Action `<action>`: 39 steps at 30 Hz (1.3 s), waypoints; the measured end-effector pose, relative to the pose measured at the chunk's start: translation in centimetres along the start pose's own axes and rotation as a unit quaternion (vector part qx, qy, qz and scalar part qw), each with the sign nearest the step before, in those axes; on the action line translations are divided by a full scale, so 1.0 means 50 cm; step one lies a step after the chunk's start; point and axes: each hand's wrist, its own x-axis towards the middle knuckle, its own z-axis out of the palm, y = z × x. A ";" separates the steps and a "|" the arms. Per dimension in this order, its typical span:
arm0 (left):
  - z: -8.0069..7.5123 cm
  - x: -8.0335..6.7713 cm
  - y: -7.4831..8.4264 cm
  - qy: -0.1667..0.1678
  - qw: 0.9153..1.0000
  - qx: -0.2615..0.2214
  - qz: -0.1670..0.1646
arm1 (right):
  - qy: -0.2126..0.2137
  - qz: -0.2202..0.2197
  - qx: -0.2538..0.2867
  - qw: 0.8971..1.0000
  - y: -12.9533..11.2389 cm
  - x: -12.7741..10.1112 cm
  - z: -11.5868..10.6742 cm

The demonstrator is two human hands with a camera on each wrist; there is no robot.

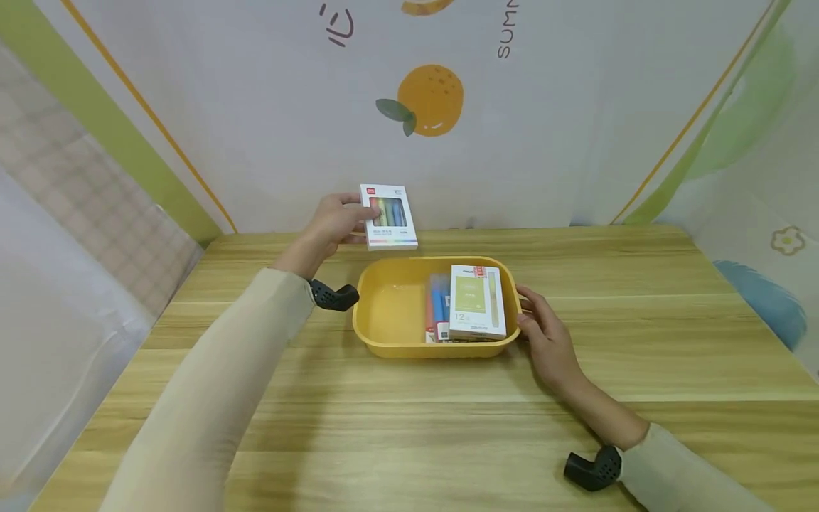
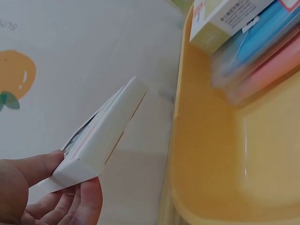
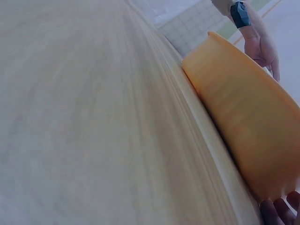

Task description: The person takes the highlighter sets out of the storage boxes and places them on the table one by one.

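Note:
My left hand (image 1: 335,220) pinches a white box of coloured highlighters (image 1: 389,231), thumb on its front and fingers behind, above the table's back edge. The pens show through the box's window in the head view; its white side (image 2: 110,129) faces the left wrist camera. Below it stands a yellow plastic basket (image 1: 387,350). My right hand (image 1: 549,341) rests against the outside of the basket's right end, and its fingertips (image 3: 283,211) touch the wall. In the basket's right half lie a white and yellow-green box (image 1: 476,302) and blue and pink pens in clear packaging (image 1: 438,302).
The basket stands on a wood-grain table (image 1: 409,434). Behind it hangs a white cloth printed with an orange (image 1: 431,99). Pale fabric also hangs on the left and right sides. Black wrist cameras sit on the left wrist (image 1: 333,295) and right wrist (image 1: 595,469).

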 end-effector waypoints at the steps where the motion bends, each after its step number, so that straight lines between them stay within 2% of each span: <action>1: -0.004 0.004 -0.002 0.002 1.000 -0.001 -0.003 | 0.000 0.001 0.000 1.000 0.000 0.000 0.000; 7: -0.027 0.022 -0.018 0.011 0.999 -0.014 -0.030 | -0.002 0.009 -0.004 1.000 0.000 0.000 -0.001; 14: -0.033 0.041 -0.046 0.010 0.997 -0.025 -0.066 | 0.003 0.015 -0.010 1.000 0.002 -0.009 -0.006; 26: -0.042 0.052 -0.064 0.026 0.997 0.021 -0.069 | 0.003 0.004 0.002 1.000 -0.006 -0.009 -0.004; 30: -0.044 0.055 -0.067 0.011 0.997 0.028 -0.072 | 0.002 0.004 0.008 1.000 -0.010 -0.009 -0.002; 34: -0.045 0.062 -0.083 -0.004 0.996 0.033 -0.081 | 0.001 0.007 0.011 1.000 -0.010 -0.011 0.001; 39: -0.045 0.063 -0.101 -0.007 0.995 0.046 -0.091 | -0.004 0.015 0.014 1.000 -0.010 -0.014 0.007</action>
